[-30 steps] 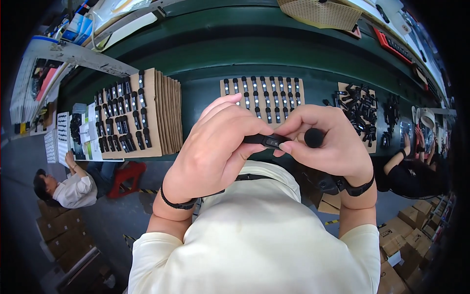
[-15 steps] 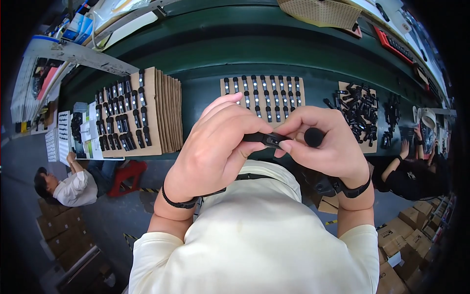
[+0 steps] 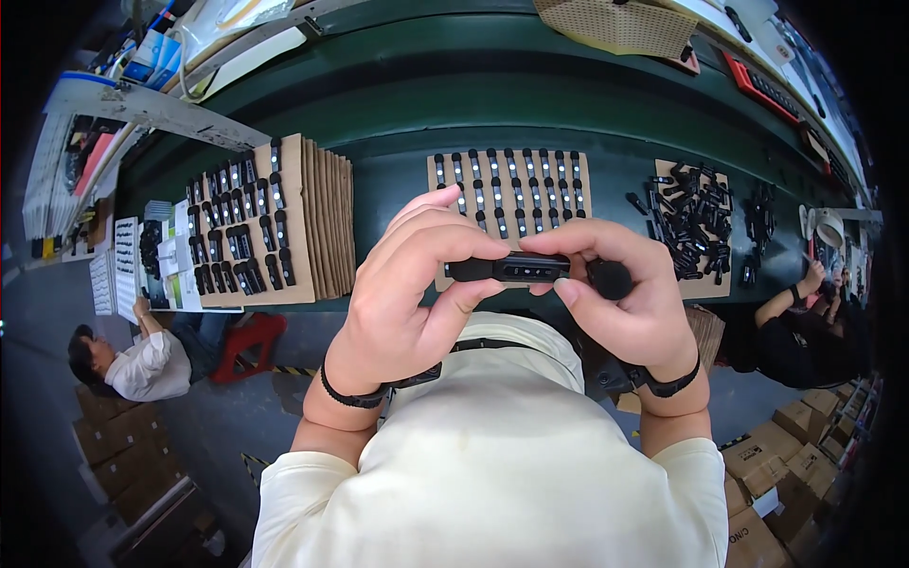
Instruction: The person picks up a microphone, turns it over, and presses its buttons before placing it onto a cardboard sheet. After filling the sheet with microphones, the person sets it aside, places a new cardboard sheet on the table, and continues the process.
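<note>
Between both hands, in front of my chest, a small black clip-on microphone [image 3: 532, 268] lies level, a dark foam tip at its left end. My left hand [image 3: 393, 293] is closed on that left end, thumb below and fingers above. The thumb and fingertips of my right hand [image 3: 636, 298] touch the microphone's other end. A round black foam cap [image 3: 611, 280] is also tucked in the curled fingers of my right hand; whether a body is attached behind it is hidden. Beyond my hands, a cardboard sheet [image 3: 520, 161] carries rows of similar microphones.
At left, stacked cardboard sheets [image 3: 327, 227] stand with microphones in rows on the front one. A heap of loose black microphones [image 3: 696, 213] covers another cardboard piece at right. All rest on a dark green table [image 3: 398, 161]. One person [image 3: 151, 364] sits at left, another [image 3: 800, 331] at right.
The microphone has turned to lie level, its long side with small contacts now showing. Both hands have shifted slightly, the right hand a little lower and further left.
</note>
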A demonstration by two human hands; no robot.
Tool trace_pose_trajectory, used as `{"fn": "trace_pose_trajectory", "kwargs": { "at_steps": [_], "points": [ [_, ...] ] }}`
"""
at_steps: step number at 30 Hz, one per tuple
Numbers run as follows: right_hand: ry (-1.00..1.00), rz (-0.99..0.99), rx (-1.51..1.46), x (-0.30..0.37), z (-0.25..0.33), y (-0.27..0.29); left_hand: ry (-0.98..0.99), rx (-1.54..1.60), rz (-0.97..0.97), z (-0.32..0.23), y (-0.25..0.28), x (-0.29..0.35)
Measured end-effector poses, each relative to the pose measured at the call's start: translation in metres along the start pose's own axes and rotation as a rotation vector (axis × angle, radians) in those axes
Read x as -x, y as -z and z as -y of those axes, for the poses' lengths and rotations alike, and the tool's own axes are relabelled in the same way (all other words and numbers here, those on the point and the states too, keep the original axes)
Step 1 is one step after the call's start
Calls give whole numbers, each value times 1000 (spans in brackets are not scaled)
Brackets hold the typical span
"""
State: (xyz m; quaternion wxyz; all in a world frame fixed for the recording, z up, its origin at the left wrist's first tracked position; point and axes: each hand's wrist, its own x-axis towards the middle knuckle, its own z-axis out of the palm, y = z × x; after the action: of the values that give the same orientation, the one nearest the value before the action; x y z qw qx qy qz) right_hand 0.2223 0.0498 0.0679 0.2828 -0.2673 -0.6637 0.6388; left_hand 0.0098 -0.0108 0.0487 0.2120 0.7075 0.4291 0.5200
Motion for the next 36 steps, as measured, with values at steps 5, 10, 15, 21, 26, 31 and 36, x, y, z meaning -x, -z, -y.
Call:
{"fn": "trace_pose_trajectory", "kwargs": {
  "at_steps": [5, 10, 15, 21, 26, 31, 36],
  "points": [
    [66, -38, 129, 1, 2, -3, -22, 30, -61, 2, -4, 2],
    [196, -128, -48, -2, -13, -14, -46, 14, -97, -1, -7, 1],
    [143, -107, -35, -3, -12, -14, -86, -43, -98, -3, -9, 1],
    [206, -110, -118, -5, -16, -14, -115, -74, -114, -4, -12, 1],
    [110, -94, -79, -3, -11, -13, -67, -19, -117, -3, -11, 3],
    [72, -88, -93, -1, -8, -12, -25, 68, -134, 0, -13, 6],
    [113, -84, -171, 0, -13, -11, 9, 100, -121, -1, -13, 6]
  ]
}}
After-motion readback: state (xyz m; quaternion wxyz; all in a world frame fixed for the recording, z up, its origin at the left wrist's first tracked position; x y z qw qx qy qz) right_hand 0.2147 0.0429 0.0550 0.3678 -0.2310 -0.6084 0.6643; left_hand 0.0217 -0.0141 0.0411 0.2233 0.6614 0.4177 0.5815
